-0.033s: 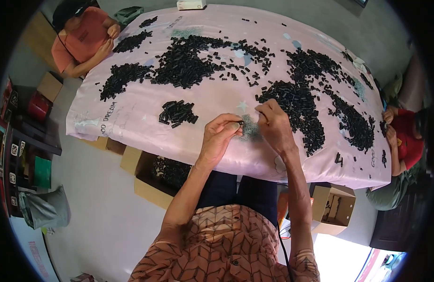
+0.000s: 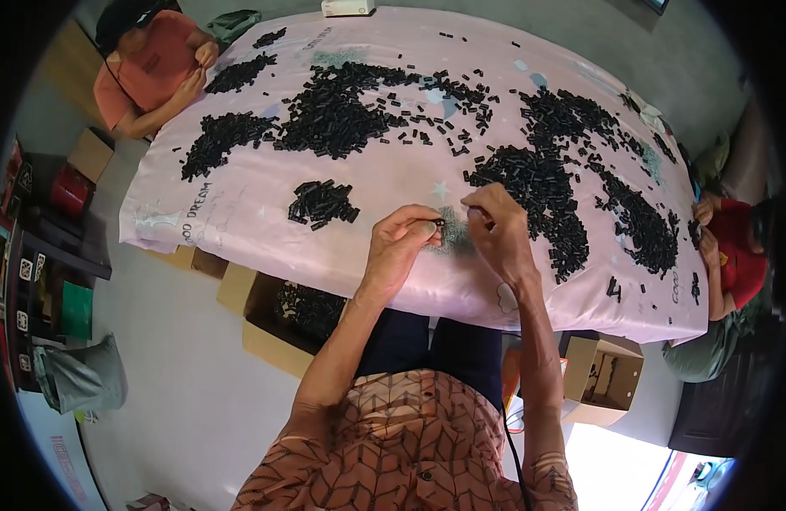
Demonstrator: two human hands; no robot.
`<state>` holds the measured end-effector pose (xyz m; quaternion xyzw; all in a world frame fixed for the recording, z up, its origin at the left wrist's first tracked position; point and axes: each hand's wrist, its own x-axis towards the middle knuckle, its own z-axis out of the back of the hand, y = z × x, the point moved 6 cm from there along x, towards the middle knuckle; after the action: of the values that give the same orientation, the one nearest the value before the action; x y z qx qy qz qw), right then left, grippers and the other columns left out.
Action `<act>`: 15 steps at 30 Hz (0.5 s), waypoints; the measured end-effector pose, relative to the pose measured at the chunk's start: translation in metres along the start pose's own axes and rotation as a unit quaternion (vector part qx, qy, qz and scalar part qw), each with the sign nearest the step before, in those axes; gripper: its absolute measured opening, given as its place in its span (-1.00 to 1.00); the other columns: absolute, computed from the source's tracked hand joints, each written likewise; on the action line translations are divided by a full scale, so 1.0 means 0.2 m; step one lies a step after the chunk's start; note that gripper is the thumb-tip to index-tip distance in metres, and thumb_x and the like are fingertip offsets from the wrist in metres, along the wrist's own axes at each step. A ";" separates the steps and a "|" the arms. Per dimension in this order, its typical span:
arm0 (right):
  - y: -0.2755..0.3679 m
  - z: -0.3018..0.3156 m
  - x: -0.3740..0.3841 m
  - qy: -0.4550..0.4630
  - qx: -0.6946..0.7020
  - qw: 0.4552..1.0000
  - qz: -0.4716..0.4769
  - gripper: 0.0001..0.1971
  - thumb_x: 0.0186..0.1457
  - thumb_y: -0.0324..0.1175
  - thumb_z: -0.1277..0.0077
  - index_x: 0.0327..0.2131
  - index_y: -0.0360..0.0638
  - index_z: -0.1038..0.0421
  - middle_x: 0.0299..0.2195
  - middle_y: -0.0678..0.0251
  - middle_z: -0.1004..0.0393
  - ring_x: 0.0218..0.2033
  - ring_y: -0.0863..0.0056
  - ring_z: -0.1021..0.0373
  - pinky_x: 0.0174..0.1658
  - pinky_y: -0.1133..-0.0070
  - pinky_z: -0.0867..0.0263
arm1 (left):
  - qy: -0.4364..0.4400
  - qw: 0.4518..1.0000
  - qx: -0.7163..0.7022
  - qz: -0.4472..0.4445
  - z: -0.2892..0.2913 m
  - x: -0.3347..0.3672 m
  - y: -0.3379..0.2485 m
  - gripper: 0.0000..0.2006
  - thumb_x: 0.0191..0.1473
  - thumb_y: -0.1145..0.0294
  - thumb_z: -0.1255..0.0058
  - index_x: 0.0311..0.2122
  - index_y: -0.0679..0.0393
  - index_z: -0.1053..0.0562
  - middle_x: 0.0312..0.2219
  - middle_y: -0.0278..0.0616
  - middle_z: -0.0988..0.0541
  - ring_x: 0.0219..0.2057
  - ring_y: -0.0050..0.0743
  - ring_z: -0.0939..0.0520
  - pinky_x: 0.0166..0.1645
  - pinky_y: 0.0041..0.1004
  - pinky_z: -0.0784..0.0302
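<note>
Black in colour, a small piece (image 2: 440,223) was pinched by the fingers of the left hand (image 2: 396,248), its long axis unreadable. Just right of that piece, apart, curled the right hand (image 2: 504,236), any grasp unclear; beyond the piece, rightward, lay a black pile (image 2: 533,183).

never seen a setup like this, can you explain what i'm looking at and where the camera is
There is no machine here, just a person working bare-handed. The picture comes from a fisheye camera on that person's head, looking down, so straight edges bend. The left hand pinches a small black piece in its fingers. The right hand is curled beside it; whether it holds anything is hard to tell. Heaps of black pieces lie on the pink cloth. At left is a co-worker in orange, at right one in red.
</note>
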<state>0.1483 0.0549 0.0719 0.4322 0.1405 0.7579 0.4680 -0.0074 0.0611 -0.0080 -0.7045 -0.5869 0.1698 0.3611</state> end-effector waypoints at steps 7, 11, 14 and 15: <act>0.01 -0.05 -0.21 -0.064 0.428 0.885 -0.174 -0.87 0.04 -0.71 -0.03 -0.28 -0.42 -0.43 -0.38 0.22 -0.50 -0.40 0.49 -0.49 -0.32 0.62 -0.47 | 0.043 0.996 0.071 -0.020 -0.07 0.00 -0.01 -0.84 0.11 0.63 0.02 -0.18 0.32 -0.49 -0.32 -0.22 -0.55 -0.32 -0.58 -0.55 -0.16 -0.55 -0.50; -0.04 -0.07 -0.27 -0.078 0.426 0.880 -0.194 -0.90 0.07 -0.65 -0.05 -0.29 -0.41 -0.44 -0.44 0.21 -0.52 -0.47 0.53 -0.47 -0.40 0.62 -0.46 | 0.030 0.998 0.049 0.011 -0.08 -0.01 0.00 -0.84 0.11 0.63 0.01 -0.17 0.34 -0.48 -0.33 -0.21 -0.54 -0.32 -0.57 -0.55 -0.15 -0.55 -0.50; -0.04 -0.07 -0.27 -0.085 0.418 0.885 -0.188 -0.90 0.06 -0.65 -0.05 -0.30 -0.40 -0.44 -0.47 0.22 -0.52 -0.49 0.55 -0.46 -0.43 0.63 -0.45 | 0.040 0.997 0.058 0.013 -0.07 -0.01 0.00 -0.84 0.11 0.64 0.02 -0.17 0.36 -0.47 -0.34 -0.21 -0.54 -0.33 -0.56 -0.56 -0.16 -0.54 -0.50; -0.02 -0.07 -0.27 -0.086 0.418 0.885 -0.187 -0.90 0.06 -0.65 -0.05 -0.30 -0.40 -0.44 -0.47 0.22 -0.52 -0.49 0.55 -0.46 -0.43 0.63 -0.45 | 0.042 0.997 0.062 0.012 -0.07 -0.01 0.00 -0.84 0.11 0.65 0.02 -0.18 0.37 -0.47 -0.34 -0.20 -0.54 -0.33 -0.55 -0.56 -0.17 -0.54 -0.50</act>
<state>0.1505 0.0151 0.0323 0.6171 0.4814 0.4872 0.3875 0.0012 0.0542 0.0021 -0.6939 -0.5513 0.1804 0.4267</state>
